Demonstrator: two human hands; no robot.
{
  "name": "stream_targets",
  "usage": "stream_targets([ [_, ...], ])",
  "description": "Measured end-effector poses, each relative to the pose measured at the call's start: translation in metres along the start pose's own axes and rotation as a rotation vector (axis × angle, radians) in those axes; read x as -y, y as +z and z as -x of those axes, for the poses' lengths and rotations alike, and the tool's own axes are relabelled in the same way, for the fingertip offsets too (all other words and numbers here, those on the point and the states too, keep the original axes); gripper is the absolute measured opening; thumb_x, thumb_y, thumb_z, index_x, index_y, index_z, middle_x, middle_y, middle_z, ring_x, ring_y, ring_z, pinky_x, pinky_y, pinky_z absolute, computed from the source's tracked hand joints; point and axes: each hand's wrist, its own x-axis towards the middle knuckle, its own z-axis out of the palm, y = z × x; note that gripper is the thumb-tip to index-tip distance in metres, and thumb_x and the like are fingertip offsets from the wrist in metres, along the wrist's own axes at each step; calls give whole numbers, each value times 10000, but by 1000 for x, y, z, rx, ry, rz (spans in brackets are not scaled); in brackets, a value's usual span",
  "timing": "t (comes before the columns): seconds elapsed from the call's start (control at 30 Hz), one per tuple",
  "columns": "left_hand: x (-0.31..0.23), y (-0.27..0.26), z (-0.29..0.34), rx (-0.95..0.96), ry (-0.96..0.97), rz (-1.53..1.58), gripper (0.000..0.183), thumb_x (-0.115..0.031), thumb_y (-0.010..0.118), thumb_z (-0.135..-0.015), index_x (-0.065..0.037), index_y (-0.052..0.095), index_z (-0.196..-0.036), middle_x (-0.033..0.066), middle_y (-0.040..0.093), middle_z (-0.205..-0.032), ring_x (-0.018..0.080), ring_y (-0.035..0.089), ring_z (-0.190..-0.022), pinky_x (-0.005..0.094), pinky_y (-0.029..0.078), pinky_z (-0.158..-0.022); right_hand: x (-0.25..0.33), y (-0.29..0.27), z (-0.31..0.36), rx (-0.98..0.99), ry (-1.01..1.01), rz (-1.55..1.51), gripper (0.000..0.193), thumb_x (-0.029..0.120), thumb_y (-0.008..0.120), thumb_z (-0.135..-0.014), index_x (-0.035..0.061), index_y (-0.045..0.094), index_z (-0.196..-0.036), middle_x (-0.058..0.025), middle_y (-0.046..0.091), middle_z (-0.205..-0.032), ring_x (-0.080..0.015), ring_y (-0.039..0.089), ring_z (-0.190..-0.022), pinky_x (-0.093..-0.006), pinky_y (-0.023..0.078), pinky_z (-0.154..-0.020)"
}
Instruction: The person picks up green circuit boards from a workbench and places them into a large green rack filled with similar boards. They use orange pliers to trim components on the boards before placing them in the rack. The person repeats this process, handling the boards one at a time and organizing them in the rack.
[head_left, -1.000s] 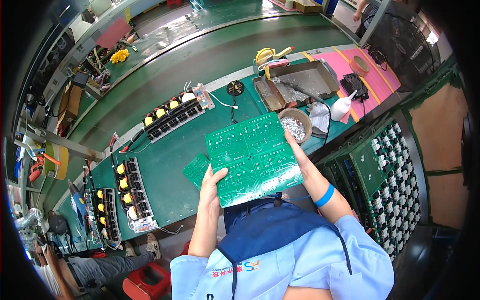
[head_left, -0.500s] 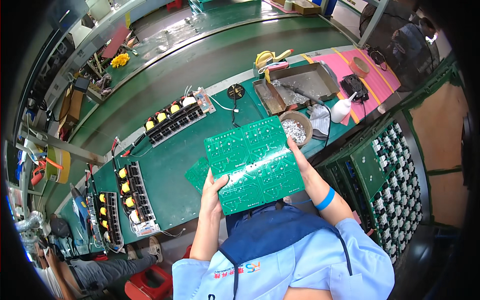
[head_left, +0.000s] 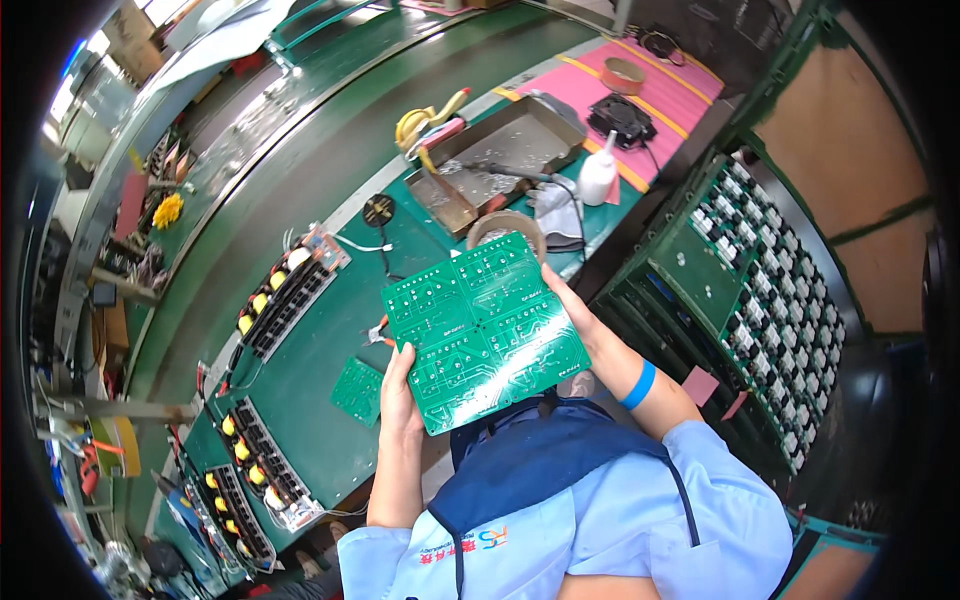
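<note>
A large green printed circuit board panel [head_left: 480,350] is held tilted in front of my body, its solder-point and trace side facing up. My left hand [head_left: 400,398] grips the left edge, with the thumb along the rim. On the opposite edge, my right hand [head_left: 572,308] is closed, its fingers mostly hidden beneath the panel. A smaller green circuit board [head_left: 357,390] lies on the bench beside my left hand. Orange-handled pliers [head_left: 378,332] show partly behind the panel. Just beyond its far edge stands a round bowl [head_left: 515,228], partly covered.
Assembled boards with yellow coils [head_left: 262,300] lie along the bench's left. Farther back are a metal tray [head_left: 545,138], a soldering iron [head_left: 500,170], a grey glove [head_left: 562,212] and a white squeeze bottle [head_left: 598,178]. A rack of parts [head_left: 785,320] stands at right.
The view has swung, so bench items sit farther left. My left thumb has shifted from the panel's face to its edge. The pliers and more of the smaller board now show.
</note>
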Motion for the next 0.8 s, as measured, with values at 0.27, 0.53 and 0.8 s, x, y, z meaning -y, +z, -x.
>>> stream_targets([
  [0.27,47,69,-29,155,-104,-96,366,-190,426,-875,-13,371,-1190,115,496,-1112,201,519,-980,333,433,-837,58,-40,63,-46,-35,-115,484,364,406,-866,28,372,-1213,-138,476,-1160,-226,502,-1019,-350,420,-864],
  [0.53,87,146,-102,508,-370,-249,728,-597,252,-817,33,467,-1112,156,535,-1079,250,525,-974,360,400,-855,148,-79,177,-76,-270,335,554,134,590,-705,-40,383,-1189,-141,529,-1073,-211,529,-969,-324,429,-839],
  [0.8,151,253,-161,946,-948,-849,715,-545,461,-771,43,411,-1175,127,512,-1128,182,520,-990,299,419,-844,189,-113,264,-57,-290,682,539,201,618,-725,-53,415,-1155,-116,516,-1097,-166,476,-998,-287,371,-862],
])
